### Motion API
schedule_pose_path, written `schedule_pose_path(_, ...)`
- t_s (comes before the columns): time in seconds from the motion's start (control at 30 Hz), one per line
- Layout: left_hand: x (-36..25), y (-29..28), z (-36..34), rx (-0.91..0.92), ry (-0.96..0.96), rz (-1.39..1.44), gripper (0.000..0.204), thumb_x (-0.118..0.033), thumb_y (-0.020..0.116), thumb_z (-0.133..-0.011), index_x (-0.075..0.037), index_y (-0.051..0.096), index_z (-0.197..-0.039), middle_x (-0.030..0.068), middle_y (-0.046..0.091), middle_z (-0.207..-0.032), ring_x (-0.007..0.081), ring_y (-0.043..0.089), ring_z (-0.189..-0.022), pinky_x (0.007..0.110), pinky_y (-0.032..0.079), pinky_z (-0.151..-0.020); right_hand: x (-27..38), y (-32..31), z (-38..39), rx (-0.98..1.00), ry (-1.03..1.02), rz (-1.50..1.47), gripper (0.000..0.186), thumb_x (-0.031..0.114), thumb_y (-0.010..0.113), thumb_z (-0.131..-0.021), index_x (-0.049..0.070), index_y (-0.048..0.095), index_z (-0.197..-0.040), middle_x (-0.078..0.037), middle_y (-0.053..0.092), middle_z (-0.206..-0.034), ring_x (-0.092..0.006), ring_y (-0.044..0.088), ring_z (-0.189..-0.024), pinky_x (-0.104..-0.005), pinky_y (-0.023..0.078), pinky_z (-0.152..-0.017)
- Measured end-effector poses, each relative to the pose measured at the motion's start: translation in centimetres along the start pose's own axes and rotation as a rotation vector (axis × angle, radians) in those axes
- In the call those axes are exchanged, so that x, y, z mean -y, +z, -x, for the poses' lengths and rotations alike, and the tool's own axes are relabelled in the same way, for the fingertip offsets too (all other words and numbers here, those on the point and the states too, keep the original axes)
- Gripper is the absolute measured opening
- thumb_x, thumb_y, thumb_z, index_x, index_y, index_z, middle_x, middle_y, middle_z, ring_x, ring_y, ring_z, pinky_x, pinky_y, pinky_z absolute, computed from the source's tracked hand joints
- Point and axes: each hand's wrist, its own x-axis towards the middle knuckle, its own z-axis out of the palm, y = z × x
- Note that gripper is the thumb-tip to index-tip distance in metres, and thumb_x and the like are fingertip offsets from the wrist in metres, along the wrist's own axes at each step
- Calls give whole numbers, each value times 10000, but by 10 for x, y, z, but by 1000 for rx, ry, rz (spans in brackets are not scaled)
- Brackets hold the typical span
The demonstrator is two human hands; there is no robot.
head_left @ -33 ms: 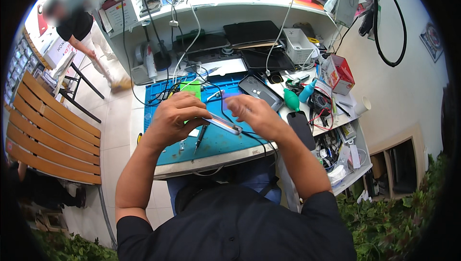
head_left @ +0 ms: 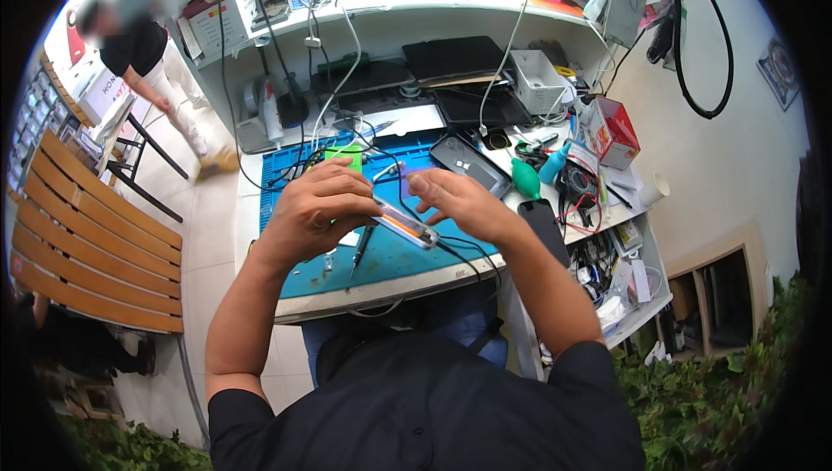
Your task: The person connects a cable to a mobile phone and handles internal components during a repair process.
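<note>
My left hand (head_left: 325, 211) grips one end of a slim silver-edged device (head_left: 404, 223), which looks like an opened phone with orange inside. It is held tilted above the blue work mat (head_left: 407, 267). Just past the device, my right hand (head_left: 464, 204) hovers with its fingers apart and nothing visible in them. A thin dark screwdriver-like tool (head_left: 361, 250) lies on the mat below the device. Black cables run beside the device's near end; whether they touch it I cannot tell. Behind my hands is a bright green block (head_left: 345, 157).
An open phone-like casing (head_left: 472, 166), a green air blower (head_left: 525, 179), a blue bottle (head_left: 555, 163) and a black phone (head_left: 543, 230) lie to the right. A red box (head_left: 613, 133) and white basket (head_left: 539, 83) stand farther back. Cables hang overhead; a person (head_left: 143, 64) stands at far left.
My right hand, blurred before, is now sharper, its fingers spread a little more. The device in my left hand has turned slightly, showing more of its orange inside.
</note>
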Motion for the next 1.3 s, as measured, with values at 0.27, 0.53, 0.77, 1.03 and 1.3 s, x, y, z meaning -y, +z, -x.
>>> schedule_pose_path(0.27, -8, 14, 22, -265, -215, 106, 440, -31, 898, -907, -66, 789, -1332, 151, 739, -1410, 329, 729, -1328, 447, 582, -1145, -32, 37, -15, 160, -19, -834, 562, 123, 861, -1022, -6, 584, -1494, -120, 765, -1328, -196, 772, -1177, -391, 612, -1087)
schedule_pose_path(0.53, -1, 45, 54, -220, -972, 1044, 401, -209, 884, -1023, 78, 792, -1287, 143, 839, -1086, 203, 818, -940, 334, 685, -873, -39, 71, -15, -110, -261, -562, 517, 146, 746, -1121, -25, 478, -1529, -131, 734, -1346, -150, 721, -1226, -344, 591, -1089)
schedule_pose_path(0.77, 13, 35, 52, -143, -1011, 1138, 423, -218, 888, -1019, 78, 790, -1304, 144, 840, -1094, 202, 827, -912, 333, 698, -857, -42, 78, -16, -190, -319, -374, 415, 101, 673, -1136, -36, 488, -1481, -135, 716, -1339, -163, 696, -1207, -353, 573, -1065)
schedule_pose_path(1.03, 16, 43, 49, -145, -904, 1109, 353, -171, 869, -1026, 75, 793, -1267, 152, 837, -1067, 220, 833, -908, 344, 694, -836, -38, 74, -11, -220, -351, -272, 399, 125, 683, -1131, -29, 509, -1455, -148, 738, -1311, -182, 701, -1193, -379, 574, -1055)
schedule_pose_path(1.3, 13, 51, 51, -123, -955, 1101, 393, -220, 888, -1020, 64, 802, -1277, 120, 839, -1059, 190, 807, -914, 336, 672, -855, -41, 71, -19, -233, -364, -373, 384, 102, 688, -1113, -32, 516, -1429, -146, 739, -1293, -174, 696, -1172, -376, 576, -1031)
